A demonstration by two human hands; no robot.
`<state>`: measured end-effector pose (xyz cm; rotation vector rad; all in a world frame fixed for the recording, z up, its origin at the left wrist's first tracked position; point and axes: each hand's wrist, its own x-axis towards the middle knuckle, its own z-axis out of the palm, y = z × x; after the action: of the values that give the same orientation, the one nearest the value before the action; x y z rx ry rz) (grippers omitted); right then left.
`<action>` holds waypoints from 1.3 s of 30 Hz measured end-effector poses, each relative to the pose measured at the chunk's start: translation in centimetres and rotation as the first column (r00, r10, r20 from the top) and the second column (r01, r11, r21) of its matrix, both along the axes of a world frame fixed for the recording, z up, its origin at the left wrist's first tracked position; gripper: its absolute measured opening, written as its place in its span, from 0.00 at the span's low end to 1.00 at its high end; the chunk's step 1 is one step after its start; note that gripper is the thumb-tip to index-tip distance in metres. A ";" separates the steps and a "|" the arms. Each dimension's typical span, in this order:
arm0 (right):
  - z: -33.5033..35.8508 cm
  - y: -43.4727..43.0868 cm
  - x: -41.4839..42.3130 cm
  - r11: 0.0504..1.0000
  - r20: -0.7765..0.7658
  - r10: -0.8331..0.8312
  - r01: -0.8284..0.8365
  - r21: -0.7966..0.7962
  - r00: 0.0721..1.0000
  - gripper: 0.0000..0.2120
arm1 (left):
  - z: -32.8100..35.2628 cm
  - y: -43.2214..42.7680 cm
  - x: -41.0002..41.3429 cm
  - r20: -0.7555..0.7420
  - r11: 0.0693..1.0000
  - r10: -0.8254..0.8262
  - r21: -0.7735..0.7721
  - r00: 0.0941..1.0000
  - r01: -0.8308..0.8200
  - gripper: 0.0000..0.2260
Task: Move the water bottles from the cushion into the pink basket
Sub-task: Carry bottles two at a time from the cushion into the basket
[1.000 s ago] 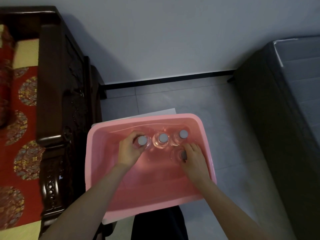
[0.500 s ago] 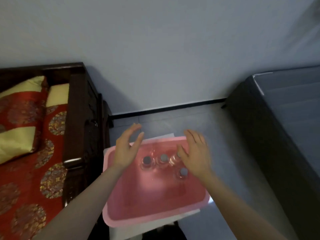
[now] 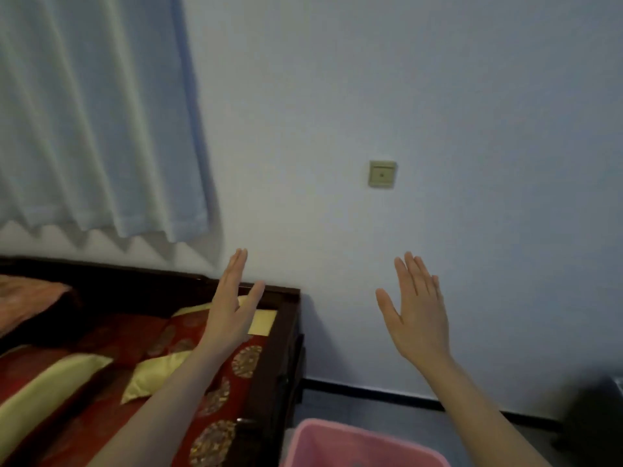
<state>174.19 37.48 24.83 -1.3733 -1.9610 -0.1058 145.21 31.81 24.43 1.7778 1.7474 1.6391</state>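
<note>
Both hands are raised in front of the white wall, fingers straight and spread, holding nothing. My left hand (image 3: 232,305) hovers above the end of the red and gold cushion (image 3: 215,396). My right hand (image 3: 416,313) is up to the right, well above the pink basket (image 3: 323,439). Only the basket's far rim and left corner show at the bottom edge. The water bottles inside it are out of sight. No bottle is visible on the cushion.
A dark carved wooden bench frame (image 3: 283,358) holds the cushion and yellow pillows (image 3: 155,372). A white curtain (image 3: 94,112) hangs at the upper left. A wall socket (image 3: 382,174) sits mid-wall. A dark object (image 3: 596,419) stands at the right edge.
My hands let go of the bottles in the basket and rose with open palms. The view tilted up, so the basket dropped to the bottom edge and the curtain came into sight.
</note>
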 end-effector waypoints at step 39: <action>-6.1 -40.6 -85.4 0.526 -0.054 0.841 -0.836 -0.154 0.539 0.36 | -3.6 -65.3 -68.4 -0.013 0.391 0.916 -0.206 0.402 -0.897 0.29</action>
<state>88.82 -3.16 18.75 -0.3460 -2.4887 0.5165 76.84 -33.50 20.83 0.4917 2.9739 1.6589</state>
